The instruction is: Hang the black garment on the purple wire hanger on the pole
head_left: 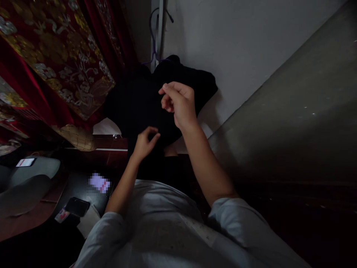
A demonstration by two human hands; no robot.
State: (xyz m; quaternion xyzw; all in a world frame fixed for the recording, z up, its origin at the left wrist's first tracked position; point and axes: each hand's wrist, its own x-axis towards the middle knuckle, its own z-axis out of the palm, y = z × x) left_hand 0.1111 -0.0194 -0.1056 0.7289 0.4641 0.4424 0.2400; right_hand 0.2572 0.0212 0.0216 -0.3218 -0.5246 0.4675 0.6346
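A black garment (136, 104) hangs in front of me on a thin purple hanger (153, 37); its folds are lost in the dark. My right hand (180, 102) is raised before the garment's right side. Its thumb and index finger are pinched together, and whatever may be between them is too small to make out. Lower and to the left, my left hand (146, 142) hovers near the garment's lower part, fingers loosely curled and thumb held apart, with nothing visible in it. Whether it touches the cloth I cannot tell.
Red cloth with gold and silver floral decoration (80, 56) hangs at left. A pale wall (237, 37) rises behind the garment. At lower left, a dark seat (75, 178) bears a lit phone (99, 182) and a dark phone (77, 207); another phone (25, 162) lies on a grey surface.
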